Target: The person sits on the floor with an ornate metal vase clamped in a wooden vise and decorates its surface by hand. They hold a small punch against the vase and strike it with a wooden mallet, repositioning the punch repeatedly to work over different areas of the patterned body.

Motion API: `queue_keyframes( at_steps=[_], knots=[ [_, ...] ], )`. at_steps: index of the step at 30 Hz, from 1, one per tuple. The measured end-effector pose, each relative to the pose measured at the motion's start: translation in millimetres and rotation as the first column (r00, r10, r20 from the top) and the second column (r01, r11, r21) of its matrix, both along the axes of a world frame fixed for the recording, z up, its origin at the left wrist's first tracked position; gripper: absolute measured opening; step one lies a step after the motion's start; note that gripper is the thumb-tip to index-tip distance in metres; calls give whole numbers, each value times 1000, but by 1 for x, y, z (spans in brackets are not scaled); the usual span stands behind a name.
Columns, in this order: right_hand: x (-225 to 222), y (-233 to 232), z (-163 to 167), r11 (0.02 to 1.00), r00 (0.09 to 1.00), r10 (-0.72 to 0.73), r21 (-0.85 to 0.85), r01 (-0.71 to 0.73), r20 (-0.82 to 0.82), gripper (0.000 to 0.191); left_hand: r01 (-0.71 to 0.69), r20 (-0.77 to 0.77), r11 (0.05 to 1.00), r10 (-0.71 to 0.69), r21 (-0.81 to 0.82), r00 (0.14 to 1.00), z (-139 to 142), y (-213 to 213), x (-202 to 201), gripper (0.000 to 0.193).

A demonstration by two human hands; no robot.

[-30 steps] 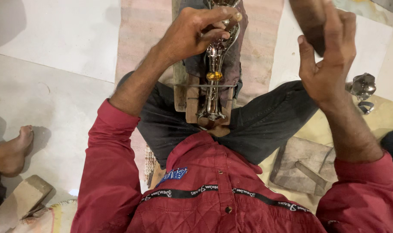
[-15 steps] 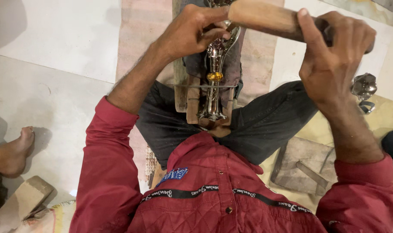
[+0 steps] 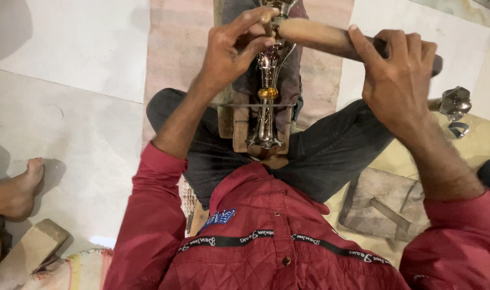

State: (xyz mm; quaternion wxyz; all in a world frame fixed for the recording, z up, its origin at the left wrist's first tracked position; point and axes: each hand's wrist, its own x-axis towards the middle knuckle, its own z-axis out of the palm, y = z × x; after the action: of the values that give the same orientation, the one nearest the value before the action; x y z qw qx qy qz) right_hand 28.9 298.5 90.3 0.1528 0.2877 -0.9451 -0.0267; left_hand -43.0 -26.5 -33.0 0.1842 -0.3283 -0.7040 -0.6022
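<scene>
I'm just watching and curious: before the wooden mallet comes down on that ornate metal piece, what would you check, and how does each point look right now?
1. Left hand steadies the top of the ornate metal piece: ok.
2. Right hand grips the wooden mallet firmly: ok.
3. Metal piece seated in the wooden block on the lap: ok.
4. Left fingertips out of the mallet's way: not ok, they lie right beside the mallet head.
5. Small tool held under the left fingers: cannot tell.
6. Bystander's bare foot away from the work: ok.

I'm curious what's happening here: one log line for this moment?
left hand: steadies metal ornament | right hand: grips wooden mallet against ornament top | seated on floor
</scene>
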Motion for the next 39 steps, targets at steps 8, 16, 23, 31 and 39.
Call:
queue_keyframes(
  at_steps=[8, 16, 23, 31, 39],
  knots=[
    [-23, 2, 9, 985, 983, 119, 138, -99, -141, 56, -125, 92, 957, 104, 260, 990, -14, 21, 25, 56],
    [-30, 2, 45, 967, 967, 206, 179, -179, -148, 50, -127, 13, 925, 131, 358, 991, -20, 32, 27, 69],
    [-25, -6, 69, 958, 964, 266, 111, -263, -8, 45, -227, 109, 940, 205, 257, 973, -27, 34, 29, 51],
    [-30, -24, 74, 926, 923, 358, 185, -330, -144, 46, -225, 135, 942, 196, 249, 971, -31, 35, 31, 37],
    [-26, -35, 76, 917, 909, 363, 251, -310, -204, 53, -218, 109, 951, 198, 218, 974, -30, 31, 30, 39]
  ],
)
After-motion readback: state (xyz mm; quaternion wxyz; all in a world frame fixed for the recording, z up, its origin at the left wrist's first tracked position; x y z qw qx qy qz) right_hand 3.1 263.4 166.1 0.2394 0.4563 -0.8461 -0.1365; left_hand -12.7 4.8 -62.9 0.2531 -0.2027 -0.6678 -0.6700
